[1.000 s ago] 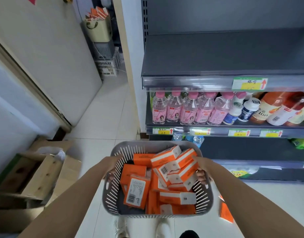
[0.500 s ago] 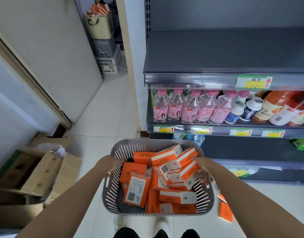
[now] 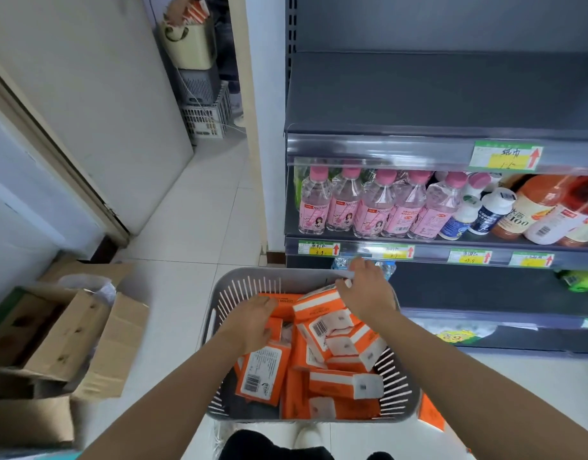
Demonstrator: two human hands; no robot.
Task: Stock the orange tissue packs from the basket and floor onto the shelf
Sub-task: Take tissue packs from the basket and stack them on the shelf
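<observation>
A grey slotted basket (image 3: 239, 287) stands on the floor in front of me, filled with several orange tissue packs (image 3: 262, 373). My left hand (image 3: 252, 322) is inside it, palm down on the packs at the left; its fingers curl out of sight. My right hand (image 3: 365, 293) hovers over the top pack (image 3: 319, 305) by the far rim, fingers spread, thumb touching the pack's end. Another orange pack (image 3: 430, 413) lies on the floor right of the basket. The dark upper shelf (image 3: 419, 94) is bare, with a price tag (image 3: 505, 156) on its edge.
Pink-capped bottles (image 3: 369, 207) and other drinks fill the shelf below. Open cardboard boxes (image 3: 70, 336) sit on the floor at left. Stacked crates (image 3: 203, 117) stand in the far doorway. White tiled floor runs between the wall and the shelving.
Both hands let go of the basket's side rims and moved in over the packs, the right hand toward the far rim. The view moved closer to the shelf.
</observation>
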